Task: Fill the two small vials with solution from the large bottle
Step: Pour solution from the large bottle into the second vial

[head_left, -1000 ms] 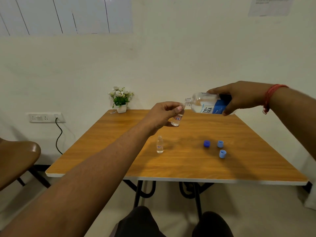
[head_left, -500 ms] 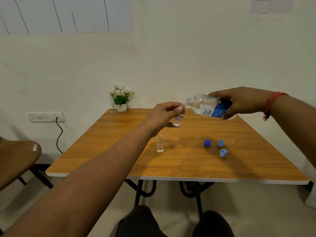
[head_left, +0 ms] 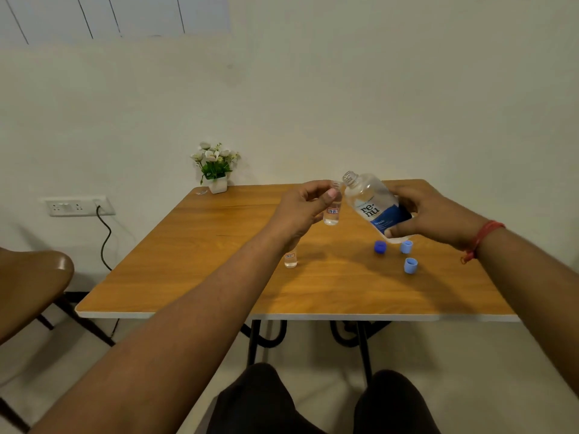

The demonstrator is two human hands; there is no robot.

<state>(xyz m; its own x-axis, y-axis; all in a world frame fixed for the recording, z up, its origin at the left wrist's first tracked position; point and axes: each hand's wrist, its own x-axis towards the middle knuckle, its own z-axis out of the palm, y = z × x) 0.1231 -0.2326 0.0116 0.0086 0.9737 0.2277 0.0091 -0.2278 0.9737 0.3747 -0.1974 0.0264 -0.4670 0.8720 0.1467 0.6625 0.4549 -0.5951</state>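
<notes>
My left hand [head_left: 300, 208] holds a small clear vial [head_left: 332, 214] with a red-edged label upright above the wooden table [head_left: 194, 277]. My right hand [head_left: 438, 214] grips the large clear bottle [head_left: 372, 205] with a blue label. The bottle is uncapped and tilted, its open neck up and to the left, close beside the vial's mouth. The second small vial [head_left: 290, 260] stands on the table, partly hidden behind my left forearm. A dark blue cap [head_left: 379, 247] and two light blue caps [head_left: 406, 246] [head_left: 410, 265] lie on the table below my right hand.
A small white pot of flowers [head_left: 216, 170] stands at the table's far left corner. A brown chair [head_left: 34, 283] is to the left of the table. A wall socket with a black cable [head_left: 78, 206] sits on the wall. My knees show under the near table edge.
My right hand has lowered and swung the bottle from near horizontal to neck-up. The left hand with the vial has dropped slightly towards the table.
</notes>
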